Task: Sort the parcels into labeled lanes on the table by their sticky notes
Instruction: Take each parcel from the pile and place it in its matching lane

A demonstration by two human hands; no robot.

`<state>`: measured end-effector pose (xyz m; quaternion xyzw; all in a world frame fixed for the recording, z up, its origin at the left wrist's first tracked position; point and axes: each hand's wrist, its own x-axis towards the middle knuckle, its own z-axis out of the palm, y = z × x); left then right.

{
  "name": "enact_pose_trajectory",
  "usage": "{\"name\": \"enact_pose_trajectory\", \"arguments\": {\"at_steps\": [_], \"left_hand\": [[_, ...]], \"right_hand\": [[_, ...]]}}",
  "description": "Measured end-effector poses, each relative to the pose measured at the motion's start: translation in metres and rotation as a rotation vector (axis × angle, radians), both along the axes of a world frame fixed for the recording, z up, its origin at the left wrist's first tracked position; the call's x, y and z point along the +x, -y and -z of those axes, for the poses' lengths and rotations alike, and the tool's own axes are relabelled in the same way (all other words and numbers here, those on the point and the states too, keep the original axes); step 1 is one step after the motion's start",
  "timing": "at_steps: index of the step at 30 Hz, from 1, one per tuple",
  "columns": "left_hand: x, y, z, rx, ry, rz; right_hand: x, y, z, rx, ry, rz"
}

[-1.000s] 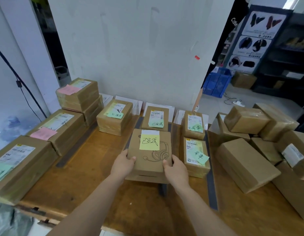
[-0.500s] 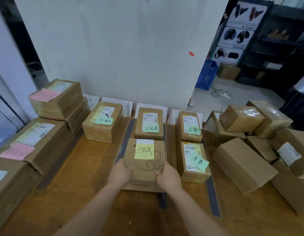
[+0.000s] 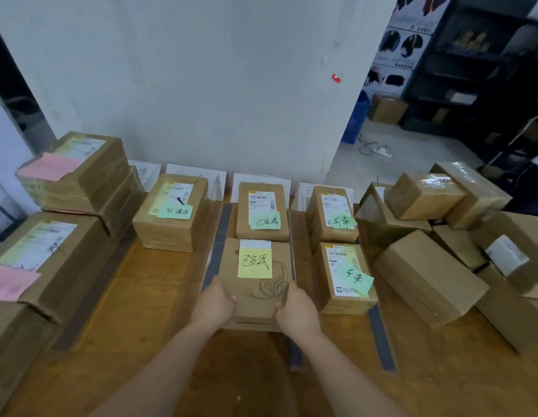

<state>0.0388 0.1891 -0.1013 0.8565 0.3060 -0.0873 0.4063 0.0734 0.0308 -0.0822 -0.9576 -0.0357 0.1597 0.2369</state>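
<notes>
Not much has changed over the last second. The head view has swung a little, but the brown cardboard parcel (image 3: 255,305) with the square yellow sticky note (image 3: 255,263) is in the same slot as before: the middle lane of the wooden table (image 3: 141,311), just right of the grey tape strip (image 3: 218,245). Its far edge is right up against the smaller brown parcel with the green sticky note (image 3: 263,230); touching or a hair apart, I can't tell. The grip hasn't let go either. The left hand (image 3: 215,302) holds the near left corner and the right hand (image 3: 297,308) the near right corner, with fingers curled round the sides. The parcel looks set down, though I can't tell if its weight is fully off the hands. It lines up with the white lane card (image 3: 261,179) at the wall, and the writing on the yellow and green notes looks the same to me, so I judge the lane right. This placement is all but done — only the release is left. The heap of plain brown boxes (image 3: 427,272) on the right reads as unsorted, so plenty remains.
</notes>
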Motion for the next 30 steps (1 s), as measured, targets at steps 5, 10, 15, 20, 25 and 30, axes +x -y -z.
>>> {"name": "enact_pose_trajectory", "arguments": {"at_steps": [5, 10, 15, 20, 25, 30], "left_hand": [[0.004, 0.003, -0.003, 0.179, 0.093, 0.092], [0.018, 0.019, -0.026, 0.343, 0.206, 0.288], [0.032, 0.059, -0.063, 0.551, 0.312, 0.490], [0.049, 0.116, -0.092, 0.669, 0.403, 0.649], [0.066, 0.185, -0.106, 0.700, 0.467, 0.768], [0.085, 0.267, -0.118, 0.704, 0.510, 0.809]], "right_hand": [[-0.004, 0.005, -0.010, 0.043, 0.071, -0.072], [-0.005, 0.028, -0.037, 0.089, 0.257, -0.138], [0.004, 0.076, -0.061, -0.060, 0.348, -0.084], [0.006, 0.138, -0.083, -0.210, 0.358, -0.037], [0.015, 0.209, -0.099, -0.293, 0.330, 0.027], [0.034, 0.286, -0.112, -0.360, 0.336, 0.071]]}}
